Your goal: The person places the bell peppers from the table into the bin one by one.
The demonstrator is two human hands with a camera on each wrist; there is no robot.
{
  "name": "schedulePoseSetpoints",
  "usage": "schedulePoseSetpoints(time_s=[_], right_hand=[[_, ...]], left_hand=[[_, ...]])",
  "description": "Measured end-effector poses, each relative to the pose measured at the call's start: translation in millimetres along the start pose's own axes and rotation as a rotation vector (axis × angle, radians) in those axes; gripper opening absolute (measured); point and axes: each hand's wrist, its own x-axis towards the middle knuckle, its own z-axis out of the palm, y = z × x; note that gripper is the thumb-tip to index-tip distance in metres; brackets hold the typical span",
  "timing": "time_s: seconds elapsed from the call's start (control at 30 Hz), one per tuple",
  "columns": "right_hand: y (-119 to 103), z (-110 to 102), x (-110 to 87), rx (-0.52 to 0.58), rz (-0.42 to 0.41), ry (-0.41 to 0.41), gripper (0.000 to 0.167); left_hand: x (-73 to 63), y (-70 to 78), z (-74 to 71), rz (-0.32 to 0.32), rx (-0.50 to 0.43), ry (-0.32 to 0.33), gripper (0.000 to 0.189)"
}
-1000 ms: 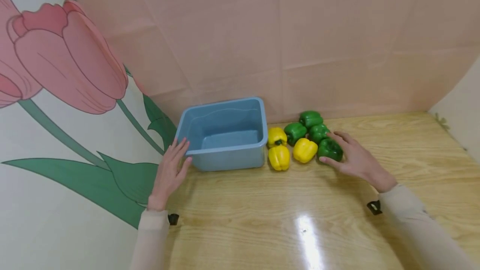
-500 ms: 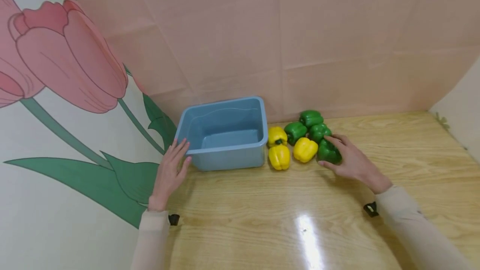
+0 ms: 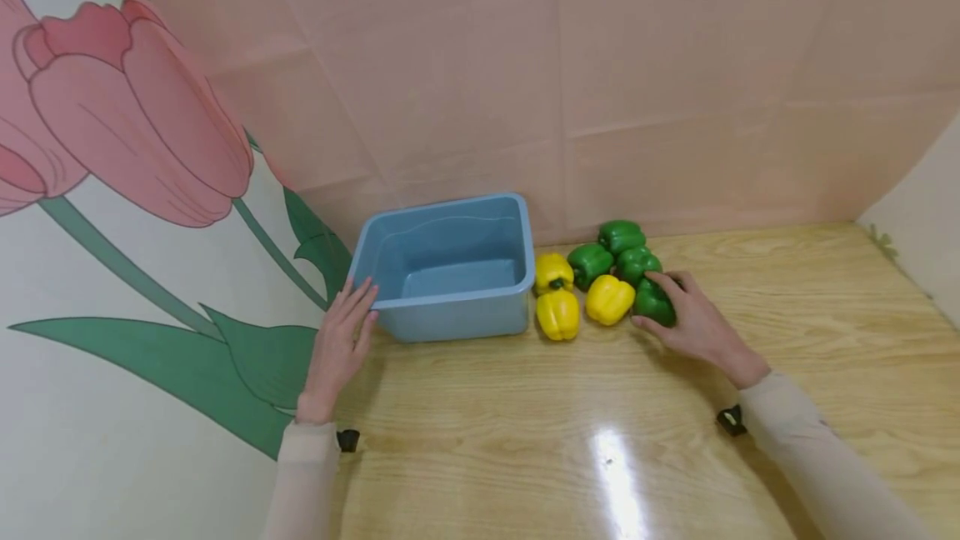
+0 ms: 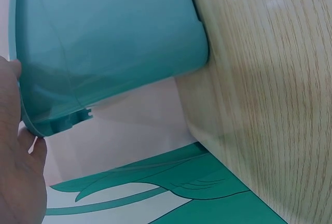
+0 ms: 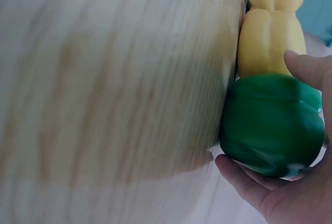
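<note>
My right hand [image 3: 697, 319] curls round the nearest green bell pepper [image 3: 654, 302], thumb on one side and fingers on the other. In the right wrist view this green bell pepper [image 5: 272, 125] sits on the table within the grasp, partly covered by the palm. My left hand [image 3: 341, 348] rests its straight fingers on the near left corner of a blue plastic tub [image 3: 450, 315]. The left wrist view has fingers [image 4: 33, 154] at the tub's rim [image 4: 44, 128]. Two yellow bell peppers [image 3: 558, 315] lie against the tub's right side, and another yellow bell pepper [image 3: 610, 300] lies beside the gripped one.
Several more green bell peppers [image 3: 591, 263] cluster behind, close to the pink-draped wall [image 3: 675, 107]. A wall with painted tulips [image 3: 142, 107] stands on the left. Wood-grain tabletop [image 3: 525, 440] extends in front of the tub and to the right.
My right hand has moved slightly left and closed its thumb and fingers in on the green bell pepper, which has shifted a little. The left hand and tub have stayed in place.
</note>
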Motion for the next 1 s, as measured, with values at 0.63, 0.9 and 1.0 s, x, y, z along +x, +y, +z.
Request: schedulePoseSetpoints(time_s=[0.63,0.9,1.0], right_hand=[[-1.6,3.5,3.7,0.03,0.038,-0.01,0.081],[-3.8,3.3,4.0,0.042,0.042,-0.011,0.08],[-4.1,3.0,3.9,0.043,0.043,-0.01,0.08]], left_hand=[[0.2,-1.2,1.9,0.015,-0.013,0.017,0.05],[-0.9,-2.3,3.5,0.022,-0.013,0.029,0.051],[-1.0,-3.0,3.8,0.024,-0.01,0.029,0.052]])
